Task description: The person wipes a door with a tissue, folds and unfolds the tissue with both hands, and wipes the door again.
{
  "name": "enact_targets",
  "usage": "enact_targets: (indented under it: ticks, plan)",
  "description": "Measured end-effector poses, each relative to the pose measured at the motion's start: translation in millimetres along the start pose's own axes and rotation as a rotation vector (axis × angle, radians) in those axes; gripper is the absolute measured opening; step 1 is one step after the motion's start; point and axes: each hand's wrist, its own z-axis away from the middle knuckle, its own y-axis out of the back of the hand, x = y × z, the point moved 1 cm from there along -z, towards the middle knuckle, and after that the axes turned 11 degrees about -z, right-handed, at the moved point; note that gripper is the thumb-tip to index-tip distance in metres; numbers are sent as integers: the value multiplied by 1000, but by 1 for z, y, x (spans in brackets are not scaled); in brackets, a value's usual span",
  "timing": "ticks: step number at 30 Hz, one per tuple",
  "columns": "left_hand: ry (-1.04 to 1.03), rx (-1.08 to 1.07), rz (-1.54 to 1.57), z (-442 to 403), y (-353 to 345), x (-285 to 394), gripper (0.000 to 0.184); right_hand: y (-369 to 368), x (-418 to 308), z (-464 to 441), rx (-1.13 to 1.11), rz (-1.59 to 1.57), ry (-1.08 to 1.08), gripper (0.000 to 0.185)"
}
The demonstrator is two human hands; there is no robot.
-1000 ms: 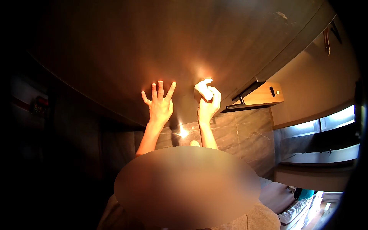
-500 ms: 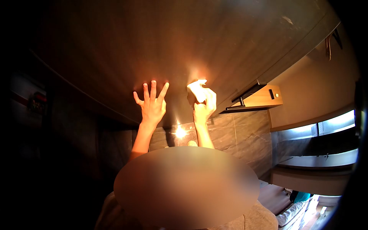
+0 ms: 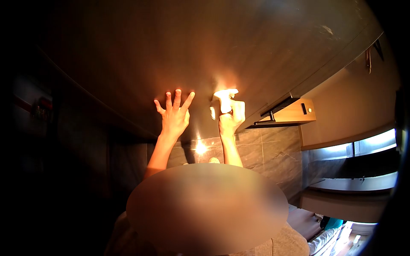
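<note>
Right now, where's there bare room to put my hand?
The dark panel has most bare room above the left hand and right hand in the picture. A narrower gap lies between the left hand and the white wad. It's crowded where the right hand holds that wad, with the black handle farther right. Bare floor tiles show below the handle.

The dark door [image 3: 171, 51] blocks the way ahead. Higher up it is flat, and a hand can slide there. A small gap runs between the left hand [image 3: 173, 122] and the cloth [image 3: 224, 100] in the right hand [image 3: 229, 121]. Past the right hand, the black handle [image 3: 279, 107] sticks out in the way.
</note>
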Motion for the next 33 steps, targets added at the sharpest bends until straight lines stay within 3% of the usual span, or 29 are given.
enact_targets:
  ticks: [5,8,11,12,14,17,20,23,24,26,28,29,33]
  plan:
    - [64,-7,144,1,7,0,78,-37,0,17,-142,-77,196,15]
    - [-14,-68,71,4,16,-8,77,-38,-2,30,-271,-54,104,17]
    - [-33,-31,100,4,24,-15,72,-20,2,31,-178,-62,40,21]
    - [-43,-19,101,4,26,-16,71,-10,7,33,-119,-80,-105,24]
    - [-31,30,116,2,27,-16,69,6,24,38,116,-445,-506,23]
    - [2,61,151,0,27,-12,70,29,44,43,353,-781,-844,17]
    - [33,106,213,-3,30,-9,72,32,21,38,439,-808,-784,19]
    - [4,145,200,-4,32,-12,72,18,0,26,432,-442,-507,25]
    - [-2,148,194,-6,33,-12,72,15,-9,23,337,-386,-467,36]
    - [-4,147,174,-9,32,-14,72,-4,-12,20,136,-232,-155,46]
    - [3,140,157,-12,30,-15,72,-27,19,48,-250,-126,-2,58]
    - [9,126,166,-12,30,-16,72,-36,21,52,-345,68,239,67]
    - [36,85,164,-12,27,-18,72,-44,52,65,-464,161,463,79]
